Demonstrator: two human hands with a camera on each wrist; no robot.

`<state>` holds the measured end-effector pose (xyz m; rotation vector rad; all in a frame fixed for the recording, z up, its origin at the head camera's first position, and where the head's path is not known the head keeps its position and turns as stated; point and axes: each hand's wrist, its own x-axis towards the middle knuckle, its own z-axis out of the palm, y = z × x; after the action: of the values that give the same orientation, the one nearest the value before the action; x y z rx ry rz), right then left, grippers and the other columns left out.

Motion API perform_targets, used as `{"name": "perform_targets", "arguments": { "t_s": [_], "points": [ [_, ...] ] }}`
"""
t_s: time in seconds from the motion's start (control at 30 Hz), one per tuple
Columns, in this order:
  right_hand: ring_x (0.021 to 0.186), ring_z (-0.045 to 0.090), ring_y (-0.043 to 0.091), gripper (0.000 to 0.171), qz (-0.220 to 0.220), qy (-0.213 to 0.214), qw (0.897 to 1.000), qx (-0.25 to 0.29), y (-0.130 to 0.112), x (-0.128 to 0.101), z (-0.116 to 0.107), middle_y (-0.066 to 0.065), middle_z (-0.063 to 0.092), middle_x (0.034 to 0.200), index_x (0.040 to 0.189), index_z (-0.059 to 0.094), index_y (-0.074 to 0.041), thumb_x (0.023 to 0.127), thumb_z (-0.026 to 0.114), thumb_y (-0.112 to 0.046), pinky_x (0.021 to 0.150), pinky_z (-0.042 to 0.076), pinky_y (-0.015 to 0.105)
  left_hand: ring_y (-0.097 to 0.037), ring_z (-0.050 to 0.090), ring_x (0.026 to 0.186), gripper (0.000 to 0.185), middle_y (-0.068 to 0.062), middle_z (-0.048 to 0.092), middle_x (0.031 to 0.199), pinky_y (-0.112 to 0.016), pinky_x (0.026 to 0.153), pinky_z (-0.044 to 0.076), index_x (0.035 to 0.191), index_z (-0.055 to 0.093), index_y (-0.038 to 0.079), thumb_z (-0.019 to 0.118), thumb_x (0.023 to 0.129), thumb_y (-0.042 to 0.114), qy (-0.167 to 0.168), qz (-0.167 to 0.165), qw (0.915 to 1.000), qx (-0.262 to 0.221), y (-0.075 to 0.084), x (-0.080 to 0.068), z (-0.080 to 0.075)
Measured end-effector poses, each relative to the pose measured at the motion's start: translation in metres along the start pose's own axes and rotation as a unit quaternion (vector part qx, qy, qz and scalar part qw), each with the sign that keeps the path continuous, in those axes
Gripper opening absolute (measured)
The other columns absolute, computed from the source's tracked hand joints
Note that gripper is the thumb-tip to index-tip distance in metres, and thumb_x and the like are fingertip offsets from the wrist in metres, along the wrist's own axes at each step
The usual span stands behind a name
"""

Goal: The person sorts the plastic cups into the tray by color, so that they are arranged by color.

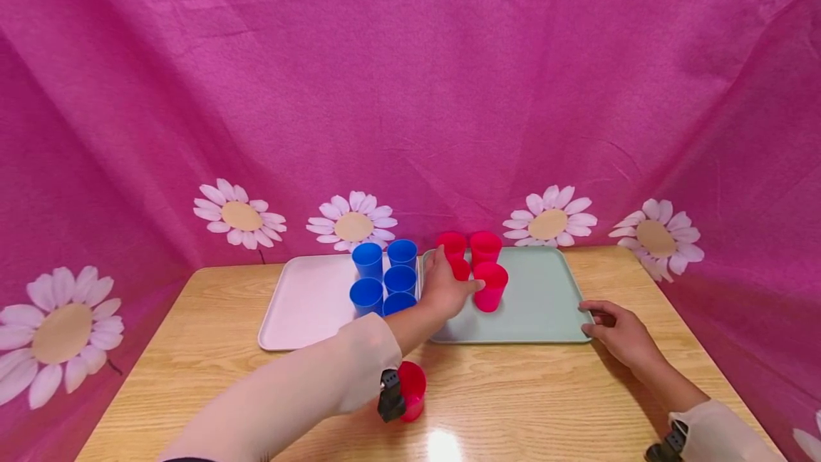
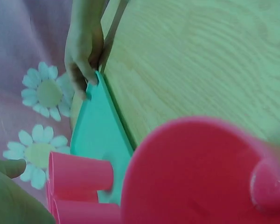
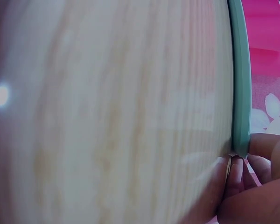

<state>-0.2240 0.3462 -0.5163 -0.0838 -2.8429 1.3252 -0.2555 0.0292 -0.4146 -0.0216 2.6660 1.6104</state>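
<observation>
My left hand [image 1: 444, 287] reaches over the pale green tray [image 1: 535, 305] among several red cups. Its thumb is spread out to the right, by the rim of the front red cup [image 1: 490, 289]; whether it touches is hard to tell. The hand partly hides the red cups at left. In the left wrist view, the thumb [image 2: 14, 168] stands apart from the upright cups [image 2: 81, 175]. My right hand [image 1: 618, 334] holds the tray's near right corner, fingers and thumb about the rim [image 3: 241, 102]. Another red cup [image 1: 413, 391] stands on the table beside my left wrist.
A white tray [image 1: 301, 305] lies left of the green one, with several blue cups [image 1: 367, 260] grouped at its right side. Both trays rest on a wooden table [image 1: 513, 398]. A pink cloth [image 1: 410, 105] with daisies hangs behind and along the sides.
</observation>
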Motion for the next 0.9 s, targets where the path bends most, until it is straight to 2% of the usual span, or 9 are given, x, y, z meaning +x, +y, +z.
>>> {"name": "perform_targets", "arguments": {
  "t_s": [0.13,0.33,0.7,0.9],
  "points": [
    [0.096,0.051,0.024,0.041,-0.002,0.001,1.0,0.0,0.001,0.0,0.0,0.019,0.061,0.109,0.132,0.062,0.005,0.095,0.072,-0.008,0.07,0.045,0.017,-0.039,0.033,0.15,0.096,-0.022,0.029,0.163,-0.048,0.112,0.046,0.161,0.022,-0.002,0.081,0.088,0.015,-0.026,0.025,0.9993,-0.007,0.001,-0.012,-0.007],
    [0.095,0.05,0.022,0.041,-0.001,0.002,1.0,0.001,0.001,0.0,0.0,0.017,0.061,0.108,0.132,0.062,0.005,0.095,0.072,-0.008,0.07,0.045,0.017,-0.037,0.037,0.147,0.095,-0.02,0.034,0.161,-0.051,0.111,0.047,0.161,0.025,0.002,0.082,0.087,0.02,-0.069,0.053,0.9962,-0.007,0.0,-0.033,-0.024],
    [0.099,0.051,0.027,0.042,0.002,0.0,1.0,-0.002,0.002,0.001,0.0,0.022,0.062,0.114,0.134,0.061,0.005,0.096,0.072,-0.01,0.071,0.045,0.017,-0.036,0.029,0.152,0.093,-0.013,0.032,0.164,-0.06,0.112,0.043,0.161,0.029,0.009,0.083,0.088,0.031,-0.125,0.044,0.9912,-0.012,-0.015,-0.073,-0.056],
    [0.098,0.052,0.025,0.042,-0.002,0.004,1.0,-0.006,0.001,0.0,0.0,0.022,0.063,0.114,0.133,0.062,0.005,0.095,0.072,-0.01,0.072,0.044,0.017,-0.036,0.03,0.151,0.092,-0.01,0.034,0.163,-0.062,0.113,0.041,0.16,0.034,0.014,0.085,0.086,0.033,-0.14,0.055,0.9885,-0.012,-0.022,-0.09,-0.073]
  ]
}}
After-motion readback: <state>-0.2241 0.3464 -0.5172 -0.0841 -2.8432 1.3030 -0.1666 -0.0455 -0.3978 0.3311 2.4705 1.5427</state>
